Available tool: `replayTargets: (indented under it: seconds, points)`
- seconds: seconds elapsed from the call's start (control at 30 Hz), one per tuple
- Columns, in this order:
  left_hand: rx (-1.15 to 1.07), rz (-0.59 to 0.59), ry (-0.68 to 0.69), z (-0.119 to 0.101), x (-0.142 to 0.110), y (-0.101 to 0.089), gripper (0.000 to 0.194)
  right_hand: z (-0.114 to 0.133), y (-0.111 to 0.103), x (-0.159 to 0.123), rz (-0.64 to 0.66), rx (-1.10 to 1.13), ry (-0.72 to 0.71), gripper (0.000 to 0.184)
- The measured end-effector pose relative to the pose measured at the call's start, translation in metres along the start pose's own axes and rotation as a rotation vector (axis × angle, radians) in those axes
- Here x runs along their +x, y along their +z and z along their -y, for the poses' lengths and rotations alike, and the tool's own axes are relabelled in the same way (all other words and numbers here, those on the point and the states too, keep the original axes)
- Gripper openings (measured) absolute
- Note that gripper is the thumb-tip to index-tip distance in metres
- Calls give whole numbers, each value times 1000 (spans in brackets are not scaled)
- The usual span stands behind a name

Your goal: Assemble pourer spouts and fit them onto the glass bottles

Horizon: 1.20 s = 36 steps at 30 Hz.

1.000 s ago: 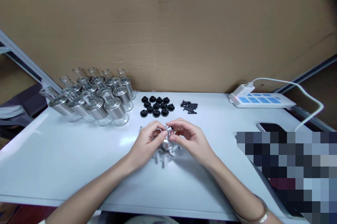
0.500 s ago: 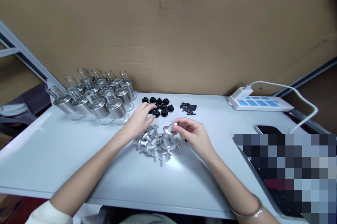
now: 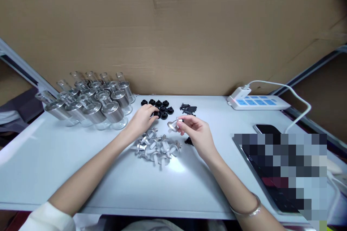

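My right hand [image 3: 197,133] pinches a shiny metal bottle top [image 3: 172,126] with a round flange, raised above the table. A small dark bit shows at its upper end by my fingertips. My left hand [image 3: 142,119] is at the edge of a cluster of black ribbed stoppers [image 3: 163,115], thumb and forefinger closed about one black stopper [image 3: 156,114], partly hidden by the fingers. Below both hands lies a pile of similar metal tops [image 3: 155,149] with flat pale tabs. Small black parts [image 3: 188,140] lie beside my right wrist, partly covered.
Several glass bottles with metal sleeves [image 3: 93,111] stand at the left. Thin black pieces [image 3: 189,108] lie behind my right hand. At the right are a power strip [image 3: 260,102] with a white cable [image 3: 305,97], a phone [image 3: 267,128] and a tablet [image 3: 260,176]. Cardboard [image 3: 173,43] backs the table.
My right hand has lifted the metal top a little off the pile. The fingers of my left hand have closed in around a black stopper. The whole view has shifted slightly.
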<state>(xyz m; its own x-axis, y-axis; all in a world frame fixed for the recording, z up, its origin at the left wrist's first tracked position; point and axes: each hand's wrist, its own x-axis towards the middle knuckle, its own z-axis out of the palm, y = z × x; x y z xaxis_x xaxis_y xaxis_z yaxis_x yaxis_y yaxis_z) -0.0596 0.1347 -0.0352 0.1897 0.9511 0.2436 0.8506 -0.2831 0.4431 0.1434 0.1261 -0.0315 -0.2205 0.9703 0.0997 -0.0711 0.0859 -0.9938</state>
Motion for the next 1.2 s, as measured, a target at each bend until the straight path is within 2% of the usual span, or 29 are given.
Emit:
replayTargets:
  seconds: [0.03, 0.2, 0.37, 0.43, 0.5, 0.7, 0.9, 1.03, 1.2]
  points:
    - [-67, -35, -7, -3, -7, 0, 18, 0, 0, 0, -23, 9, -3, 22]
    - [-671, -240, -85, -21, -45, 10, 16, -1, 0, -1, -105, 57, -28, 20]
    - [-932, -307, -103, -29, -56, 18, 13, -1, 0, -3, -103, 46, -47, 27]
    - [-968, -320, -86, -31, -57, 17, 13, -1, 0, -4, -88, 11, -57, 28]
    - [-972, -321, -57, -33, -59, 14, 15, 0, 0, -4, -59, -9, -69, 22]
    - [-936, -359, 4, -36, -64, 8, 18, 1, 2, -5, -28, 46, -116, 14]
    - [-893, -366, 10, -35, -63, 7, 16, 0, 1, -6, 63, 91, -100, 16]
    - [-914, -372, -32, -35, -62, 8, 16, -2, -1, -6, 155, 87, -58, 16]
    - [-894, -343, -41, -34, -63, 9, 15, -2, -1, -6, 171, 49, -31, 21]
